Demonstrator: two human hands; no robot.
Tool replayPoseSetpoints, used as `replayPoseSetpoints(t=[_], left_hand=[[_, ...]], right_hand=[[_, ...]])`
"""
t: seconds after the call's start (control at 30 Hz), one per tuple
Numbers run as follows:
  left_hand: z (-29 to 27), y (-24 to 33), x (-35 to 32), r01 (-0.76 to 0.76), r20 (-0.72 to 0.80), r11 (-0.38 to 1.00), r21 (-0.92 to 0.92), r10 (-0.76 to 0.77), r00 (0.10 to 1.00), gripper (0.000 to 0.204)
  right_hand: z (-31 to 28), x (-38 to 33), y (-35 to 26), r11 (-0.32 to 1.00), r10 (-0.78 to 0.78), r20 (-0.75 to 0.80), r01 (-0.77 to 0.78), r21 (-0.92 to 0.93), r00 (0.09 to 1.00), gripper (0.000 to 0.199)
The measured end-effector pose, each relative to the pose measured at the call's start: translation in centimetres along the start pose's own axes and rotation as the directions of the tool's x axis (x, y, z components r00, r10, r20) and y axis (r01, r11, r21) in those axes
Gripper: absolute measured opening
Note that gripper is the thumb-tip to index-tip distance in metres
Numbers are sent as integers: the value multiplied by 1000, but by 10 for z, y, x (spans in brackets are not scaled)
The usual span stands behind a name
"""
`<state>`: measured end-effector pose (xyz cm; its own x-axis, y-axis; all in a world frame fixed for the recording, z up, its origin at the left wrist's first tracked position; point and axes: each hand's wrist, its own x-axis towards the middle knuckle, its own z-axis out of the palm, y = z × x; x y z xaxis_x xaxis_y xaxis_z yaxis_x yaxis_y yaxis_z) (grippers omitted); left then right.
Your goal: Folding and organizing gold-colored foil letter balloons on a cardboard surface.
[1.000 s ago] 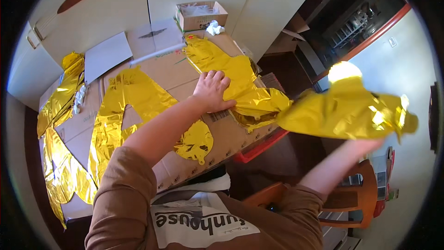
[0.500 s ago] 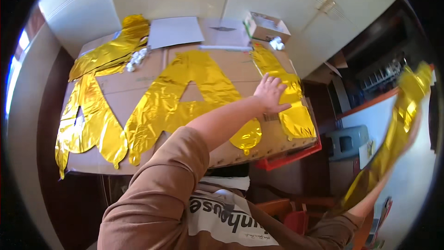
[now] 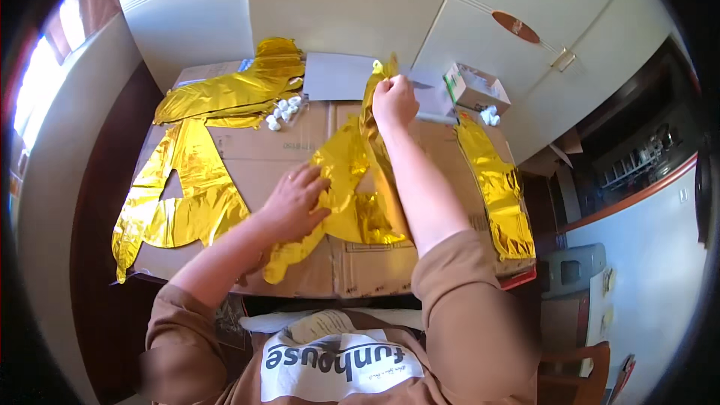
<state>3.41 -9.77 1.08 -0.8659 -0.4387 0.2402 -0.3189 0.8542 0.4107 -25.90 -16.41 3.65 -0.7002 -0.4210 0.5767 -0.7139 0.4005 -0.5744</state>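
Observation:
My right hand (image 3: 396, 101) is closed around a bunched strip of gold foil balloon (image 3: 372, 105), raised above the far middle of the cardboard. The strip runs down beside my forearm to a gold A-shaped foil balloon (image 3: 337, 161); I cannot tell whether the two are one piece. Fingers spread, my left hand (image 3: 295, 199) rests on the left leg of that A shape. My right forearm hides some of its right side. To the left lies another flat A-shaped foil balloon (image 3: 202, 214). A narrow gold foil balloon (image 3: 495, 187) lies at the right.
The cardboard sheet (image 3: 255, 150) covers the table. Along its back are more gold foil (image 3: 232, 94), white crumpled bits (image 3: 283, 111), a white sheet (image 3: 341, 75) and a small open box (image 3: 480, 90). Pale cabinets (image 3: 360, 11) stand behind. A grey stool (image 3: 577, 266) is at right.
My right hand has come from the far right over the table, closed on gold foil. My left hand has left the narrow balloon for the middle A shape. The view has shifted.

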Motion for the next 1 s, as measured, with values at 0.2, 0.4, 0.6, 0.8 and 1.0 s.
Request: replayPoseSetpoints(t=[0.2, 0.4, 0.6, 0.8, 1.0], left_hand=[[18, 10, -21, 26, -111, 999, -19, -28, 993, 61], [7, 6, -27, -27, -117, 999, -43, 21, 993, 59], [-41, -57, 10, 11, -254, 997, -79, -30, 967, 41], [-76, -186, 108, 279, -388, 960, -34, -270, 881, 27], [-56, -239, 192, 237, -296, 965, 112, -195, 935, 39]], right_hand=[[34, -31, 3, 956, 11, 237, 59, -286, 971, 25], [29, -46, 32, 974, -224, 285, 223, 39, 932, 19], [-22, -76, 65, 870, -466, 393, 491, 43, 792, 33], [-35, -95, 52, 887, -439, 397, 460, 45, 806, 37], [-40, -93, 58, 911, -388, 412, 410, 39, 824, 40]])
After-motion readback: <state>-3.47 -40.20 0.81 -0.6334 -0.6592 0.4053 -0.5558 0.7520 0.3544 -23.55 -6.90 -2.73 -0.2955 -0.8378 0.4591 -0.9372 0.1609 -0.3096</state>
